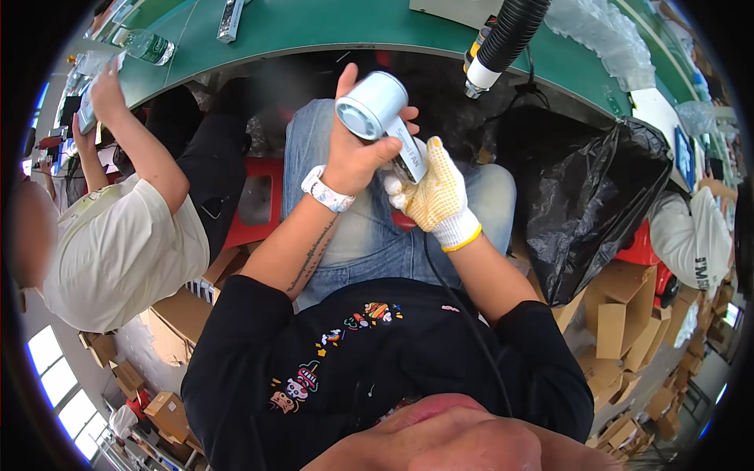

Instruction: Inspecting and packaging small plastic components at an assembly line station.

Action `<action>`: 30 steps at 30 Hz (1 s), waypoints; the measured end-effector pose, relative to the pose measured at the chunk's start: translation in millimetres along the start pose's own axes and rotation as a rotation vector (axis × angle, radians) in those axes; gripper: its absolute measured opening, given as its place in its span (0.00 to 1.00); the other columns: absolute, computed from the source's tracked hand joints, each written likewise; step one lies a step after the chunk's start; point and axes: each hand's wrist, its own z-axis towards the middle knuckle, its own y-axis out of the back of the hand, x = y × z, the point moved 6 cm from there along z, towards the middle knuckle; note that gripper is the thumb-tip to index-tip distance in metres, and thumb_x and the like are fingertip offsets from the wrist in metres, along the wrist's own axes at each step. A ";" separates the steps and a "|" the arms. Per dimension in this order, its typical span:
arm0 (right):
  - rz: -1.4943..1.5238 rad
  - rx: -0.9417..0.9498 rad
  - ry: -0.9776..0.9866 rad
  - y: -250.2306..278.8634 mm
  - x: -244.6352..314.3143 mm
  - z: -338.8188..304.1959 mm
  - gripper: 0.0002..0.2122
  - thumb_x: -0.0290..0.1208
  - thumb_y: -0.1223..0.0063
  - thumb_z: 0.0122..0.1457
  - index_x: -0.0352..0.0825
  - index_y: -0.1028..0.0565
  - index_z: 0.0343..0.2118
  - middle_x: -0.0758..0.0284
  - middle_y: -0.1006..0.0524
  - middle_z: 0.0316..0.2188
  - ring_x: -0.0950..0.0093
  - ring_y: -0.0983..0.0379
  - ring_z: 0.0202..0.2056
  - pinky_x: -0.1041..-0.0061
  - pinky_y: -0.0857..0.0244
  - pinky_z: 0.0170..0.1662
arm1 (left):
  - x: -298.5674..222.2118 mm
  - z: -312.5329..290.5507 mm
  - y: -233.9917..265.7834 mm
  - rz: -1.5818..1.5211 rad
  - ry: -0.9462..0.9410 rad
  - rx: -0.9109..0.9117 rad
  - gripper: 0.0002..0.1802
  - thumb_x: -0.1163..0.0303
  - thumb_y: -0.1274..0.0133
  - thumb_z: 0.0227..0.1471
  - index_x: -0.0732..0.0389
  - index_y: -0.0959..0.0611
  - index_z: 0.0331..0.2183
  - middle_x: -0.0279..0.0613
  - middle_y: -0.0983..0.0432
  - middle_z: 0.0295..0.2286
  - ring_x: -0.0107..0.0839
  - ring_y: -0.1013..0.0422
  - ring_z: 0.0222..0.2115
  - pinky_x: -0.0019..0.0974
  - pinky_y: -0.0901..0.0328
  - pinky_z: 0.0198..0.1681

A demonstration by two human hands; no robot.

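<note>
A light blue handheld fan point(375, 104) is held tilted above my lap, its round head up and to the left. My bare left hand point(355, 161) is wrapped round it below the head, with the thumb across the front. My right hand point(438, 192) wears a white knit glove with yellow dots. Its fingers close about the lower end of the fan's handle, where a dark part shows along the edge. The gloved fingertips are partly hidden behind the handle. A small red patch point(403, 222) shows under the right hand; I cannot tell what it belongs to.
A green worktable point(314, 27) curves across the front, with a plastic bottle point(149, 47) at left. A black hose with a white nozzle point(503, 47) hangs ahead right. At right is a black plastic bag point(585, 196) by cardboard boxes point(620, 310). A co-worker point(133, 243) sits at left.
</note>
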 end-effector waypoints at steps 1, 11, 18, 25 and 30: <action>-0.059 -0.044 0.034 -3.1 2.5 -1.4 0.28 0.56 0.64 0.71 0.38 0.33 0.62 0.54 0.23 0.46 0.63 0.24 0.31 0.66 0.26 0.29 | 1.7 1.2 5.3 -0.028 0.042 -0.035 0.60 0.55 0.29 0.46 0.51 0.50 0.69 0.50 0.26 0.50 0.46 0.24 0.49 0.50 0.26 0.52; -0.042 0.269 -0.144 -30.1 -9.7 -12.5 0.30 0.56 0.64 0.71 0.38 0.39 0.66 0.46 0.25 0.47 0.60 0.21 0.38 0.63 0.24 0.34 | 16.2 -4.3 34.4 -0.426 0.242 -0.057 0.51 0.50 0.35 0.53 0.46 0.47 0.68 0.54 0.28 0.54 0.49 0.23 0.48 0.49 0.26 0.50; 0.139 0.227 -0.152 -28.5 -11.0 -14.6 0.29 0.51 0.57 0.70 0.36 0.39 0.66 0.46 0.26 0.50 0.63 0.22 0.39 0.69 0.24 0.35 | -0.4 -2.4 20.9 -0.231 0.074 -0.030 0.50 0.36 0.42 0.53 0.56 0.39 0.65 0.55 0.30 0.57 0.49 0.26 0.53 0.49 0.29 0.54; -0.945 -0.055 0.440 -28.1 40.7 -25.0 0.33 0.27 0.32 0.53 0.31 0.33 0.63 0.52 0.25 0.51 0.68 0.22 0.41 0.70 0.25 0.41 | -19.3 3.6 40.0 -0.113 -0.068 -0.200 0.47 0.32 0.48 0.54 0.57 0.34 0.62 0.60 0.33 0.59 0.54 0.28 0.55 0.51 0.30 0.55; -1.665 0.000 0.819 -63.0 61.6 -46.5 0.33 0.22 0.30 0.49 0.28 0.31 0.60 0.56 0.22 0.48 0.67 0.21 0.41 0.71 0.26 0.43 | -32.9 1.7 42.9 -0.029 0.179 -0.088 0.36 0.44 0.46 0.56 0.58 0.30 0.56 0.58 0.27 0.54 0.48 0.25 0.51 0.50 0.29 0.54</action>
